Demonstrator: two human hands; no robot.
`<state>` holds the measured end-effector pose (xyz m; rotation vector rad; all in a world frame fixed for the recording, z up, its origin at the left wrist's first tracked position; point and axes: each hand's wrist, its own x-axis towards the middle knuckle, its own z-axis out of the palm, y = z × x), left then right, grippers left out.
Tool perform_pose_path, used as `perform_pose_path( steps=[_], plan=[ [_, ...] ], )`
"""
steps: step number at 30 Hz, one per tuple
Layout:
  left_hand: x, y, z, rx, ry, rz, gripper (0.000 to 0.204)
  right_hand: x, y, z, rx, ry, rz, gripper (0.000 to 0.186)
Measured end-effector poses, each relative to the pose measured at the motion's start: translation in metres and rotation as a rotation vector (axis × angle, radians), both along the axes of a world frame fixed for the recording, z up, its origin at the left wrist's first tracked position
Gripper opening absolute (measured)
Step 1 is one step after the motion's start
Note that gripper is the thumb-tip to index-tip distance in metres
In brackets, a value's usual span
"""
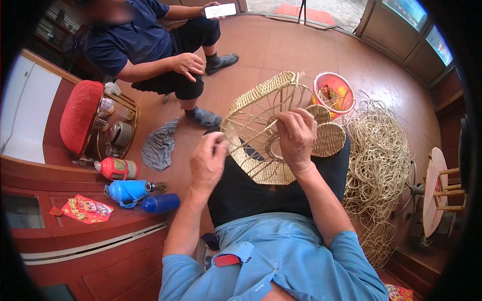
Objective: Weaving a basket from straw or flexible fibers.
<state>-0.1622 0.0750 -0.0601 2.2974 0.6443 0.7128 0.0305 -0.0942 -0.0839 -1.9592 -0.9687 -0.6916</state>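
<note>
A half-woven straw piece point(261, 92) rests on my lap, tilted up, with a dense braided rim and thin open ribs across its middle. My right hand point(297, 138) is over its right side, thumb and fingers pinched on a straw strand point(256, 136). This strand slants down toward my left hand point(207, 161), whose curled fingertips close at its end beside the rim; the exact grip is partly blurred. Two round woven pads point(329, 140) show just right of my right hand, against my thigh. The right palm hides part of the ribs.
A big heap of loose straw strands point(377, 160) lies on the floor at right, below a red bucket point(333, 93). A round wooden stool point(436, 190) is farther right. At left are a blue flask point(128, 191), a grey cloth point(160, 144) and a seated person holding a phone point(220, 11).
</note>
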Motion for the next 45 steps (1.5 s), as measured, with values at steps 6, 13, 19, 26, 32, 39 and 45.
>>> perform_pose_path(
  steps=[6,13,19,26,32,39,45],
  plan=[
    [0.009,-0.017,-0.02,-0.019,-0.004,-0.091,0.018,-0.003,-0.005,-0.001,0.015,-0.005,0.017,0.022],
    [-0.136,0.11,-0.061,0.235,0.184,0.376,0.027,0.001,-0.014,-0.003,0.074,0.051,0.041,0.022],
    [-0.292,0.176,-0.095,0.157,1.198,0.853,0.031,0.003,-0.02,-0.007,0.135,0.147,0.061,0.021],
    [-0.211,0.131,-0.081,0.201,0.972,0.535,0.03,0.009,-0.023,0.005,0.109,0.146,0.072,0.02],
    [-0.024,-0.076,0.013,0.275,0.073,-0.287,0.033,0.015,-0.012,0.02,0.084,0.065,0.098,0.02],
    [0.098,-0.095,-0.014,0.379,-0.127,-0.174,0.048,0.021,-0.025,0.021,-0.023,0.065,0.057,0.014],
    [0.108,-0.083,-0.022,0.363,-0.006,-0.244,0.048,0.024,-0.02,0.027,-0.071,0.042,0.022,0.01]
  ],
)
